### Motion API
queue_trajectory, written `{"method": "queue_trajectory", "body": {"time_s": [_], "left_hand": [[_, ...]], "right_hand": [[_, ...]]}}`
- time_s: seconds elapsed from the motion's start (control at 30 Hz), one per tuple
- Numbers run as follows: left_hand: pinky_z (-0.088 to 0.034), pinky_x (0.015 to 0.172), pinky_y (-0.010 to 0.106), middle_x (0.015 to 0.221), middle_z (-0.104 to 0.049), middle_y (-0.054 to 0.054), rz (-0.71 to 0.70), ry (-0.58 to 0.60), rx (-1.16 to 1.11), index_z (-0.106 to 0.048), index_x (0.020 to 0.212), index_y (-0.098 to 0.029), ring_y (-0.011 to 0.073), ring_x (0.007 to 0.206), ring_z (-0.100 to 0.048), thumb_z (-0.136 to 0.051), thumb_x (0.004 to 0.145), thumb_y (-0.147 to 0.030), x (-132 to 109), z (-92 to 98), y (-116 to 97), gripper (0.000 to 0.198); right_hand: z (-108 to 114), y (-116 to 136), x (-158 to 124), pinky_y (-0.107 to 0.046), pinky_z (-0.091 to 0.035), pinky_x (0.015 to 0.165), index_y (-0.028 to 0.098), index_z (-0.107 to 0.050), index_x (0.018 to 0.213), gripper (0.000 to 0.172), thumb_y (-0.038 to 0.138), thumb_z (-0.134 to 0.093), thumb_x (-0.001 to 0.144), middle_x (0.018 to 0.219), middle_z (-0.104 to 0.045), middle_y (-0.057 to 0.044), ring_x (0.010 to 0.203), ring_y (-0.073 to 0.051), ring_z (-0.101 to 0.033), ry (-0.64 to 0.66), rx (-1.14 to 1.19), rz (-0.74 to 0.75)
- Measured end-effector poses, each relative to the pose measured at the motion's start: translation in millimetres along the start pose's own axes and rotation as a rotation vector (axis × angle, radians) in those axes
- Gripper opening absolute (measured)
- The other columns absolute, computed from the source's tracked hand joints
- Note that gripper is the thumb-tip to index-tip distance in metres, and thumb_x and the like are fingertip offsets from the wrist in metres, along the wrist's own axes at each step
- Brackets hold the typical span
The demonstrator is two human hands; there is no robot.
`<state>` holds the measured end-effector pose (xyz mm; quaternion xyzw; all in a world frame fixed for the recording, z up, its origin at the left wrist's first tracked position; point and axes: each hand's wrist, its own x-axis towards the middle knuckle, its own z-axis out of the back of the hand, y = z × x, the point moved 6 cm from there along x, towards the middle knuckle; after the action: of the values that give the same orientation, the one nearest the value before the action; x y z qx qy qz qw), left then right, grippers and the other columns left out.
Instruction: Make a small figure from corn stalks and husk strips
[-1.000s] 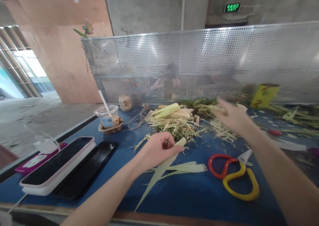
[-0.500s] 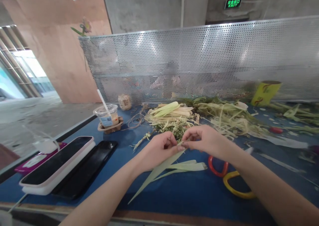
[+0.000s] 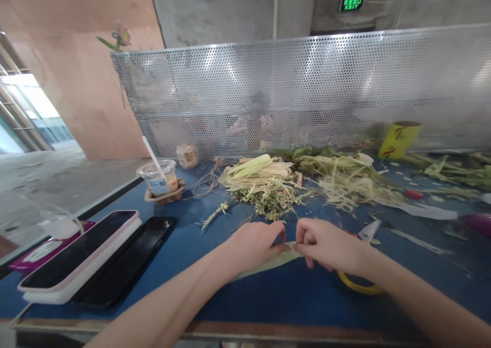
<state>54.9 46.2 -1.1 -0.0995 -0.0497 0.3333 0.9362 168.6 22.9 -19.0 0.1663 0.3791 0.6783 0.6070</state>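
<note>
While hands (image 3: pixel 255 245) (image 3: pixel 330 243) pinch a leaf (image 3: pixel 278 260), scissors (image 3: pixel 370 231) lie half-hidden

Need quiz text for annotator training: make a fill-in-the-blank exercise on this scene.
1. The pale strip spans between the left hand and the ____ hand.
2. The handle loop of the scissors showing below that hand in the picture is coloured ____.
3. A white ____ sticks up out of the lidded cup.
4. In English, the lit green sign high on the wall reads ____.

Missing words: right; yellow; straw; EXIT.
</note>
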Motion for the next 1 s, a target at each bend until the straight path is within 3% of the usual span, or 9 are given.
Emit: {"method": "queue_trajectory", "body": {"time_s": [0.1, 0.2, 0.33, 0.5, 0.63, 0.8, 0.9, 1.0], "left_hand": [[-0.040, 0.053, 0.026, 0.071, -0.065, 0.005, -0.022, 0.043, 0.174, -0.052, 0.098, -0.020, 0.0230, 0.066, -0.062, -0.045, 0.081, -0.042, 5.3, -7.2, -3.0, 0.029], [-0.044, 0.054, 0.029, 0.072, -0.065, 0.007, -0.059, 0.020, 0.266, -0.053, 0.094, -0.019, 0.0251, 0.068, -0.063, -0.042, 0.082, -0.042, 6.6, -10.2, -4.8, 0.029], [-0.046, 0.057, 0.029, 0.081, -0.061, 0.007, -0.122, -0.033, 0.273, -0.054, 0.086, -0.017, 0.0221, 0.069, -0.061, -0.044, 0.081, -0.040, 5.3, -10.0, -9.7, 0.026], [-0.045, 0.069, 0.030, 0.089, -0.055, 0.009, -0.098, -0.071, 0.141, -0.053, 0.081, -0.014, 0.0226, 0.085, -0.053, -0.053, 0.076, -0.039, 3.8, -4.8, -12.1, 0.025], [-0.042, 0.065, 0.025, 0.085, -0.055, 0.005, -0.040, -0.015, -0.088, -0.051, 0.084, -0.016, 0.0176, 0.079, -0.052, -0.054, 0.075, -0.027, 1.6, -7.3, -6.8, 0.015], [-0.037, 0.057, 0.022, 0.075, -0.056, -0.001, 0.040, -0.017, -0.390, -0.052, 0.091, -0.019, 0.0130, 0.066, -0.050, -0.058, 0.071, -0.024, 2.5, -9.2, 5.3, 0.022], [-0.036, 0.057, 0.021, 0.070, -0.054, -0.001, 0.044, -0.135, -0.407, -0.057, 0.076, -0.018, 0.0118, 0.065, -0.048, -0.058, 0.071, -0.026, 1.5, 3.0, 10.8, 0.010], [-0.036, 0.056, 0.021, 0.068, -0.053, -0.002, 0.069, -0.302, -0.447, -0.056, 0.070, -0.017, 0.0104, 0.061, -0.045, -0.056, 0.073, -0.030, -2.9, 20.1, 16.7, 0.013]], "right_hand": [[-4.0, -6.9, 1.1, -0.018, -0.031, 0.042, 0.020, -0.039, 0.070, 0.009, 0.013, -0.044, 0.071, 0.051, -0.059, 0.004, 0.044, -0.008, -0.048, -0.040, -0.107, 0.013], [-1.5, -6.8, -1.5, -0.019, -0.028, 0.044, 0.020, -0.041, 0.075, 0.011, 0.012, -0.044, 0.069, 0.054, -0.057, 0.003, 0.049, -0.011, -0.050, -0.114, -0.288, -0.002], [2.5, -0.1, -6.4, -0.023, -0.024, 0.043, 0.016, -0.043, 0.090, 0.019, 0.015, -0.044, 0.071, 0.064, -0.055, -0.003, 0.053, -0.016, -0.052, -0.178, -0.549, -0.088], [-1.0, 8.7, -8.2, -0.024, -0.023, 0.047, 0.015, -0.047, 0.077, 0.007, 0.012, -0.042, 0.075, 0.068, -0.055, -0.006, 0.062, -0.019, -0.056, -0.155, -0.692, -0.066], [1.9, 10.6, -10.8, -0.024, -0.024, 0.049, 0.018, -0.046, 0.070, 0.005, 0.014, -0.047, 0.073, 0.074, -0.054, -0.004, 0.062, -0.018, -0.055, -0.194, -0.699, -0.039], [6.7, 12.8, -11.6, -0.024, -0.032, 0.054, 0.019, -0.043, 0.066, 0.011, 0.014, -0.051, 0.073, 0.070, -0.053, 0.000, 0.062, -0.014, -0.052, -0.249, -0.579, 0.100], [17.9, 9.3, -10.3, -0.024, -0.038, 0.056, 0.020, -0.045, 0.073, 0.007, 0.021, -0.052, 0.074, 0.071, -0.057, 0.000, 0.060, -0.013, -0.053, -0.322, -0.386, 0.135], [37.3, 8.1, -10.2, -0.029, -0.045, 0.062, 0.020, -0.046, 0.095, 0.029, 0.037, -0.055, 0.074, 0.102, -0.057, -0.009, 0.071, -0.016, -0.058, -0.483, -0.150, 0.123]]}}
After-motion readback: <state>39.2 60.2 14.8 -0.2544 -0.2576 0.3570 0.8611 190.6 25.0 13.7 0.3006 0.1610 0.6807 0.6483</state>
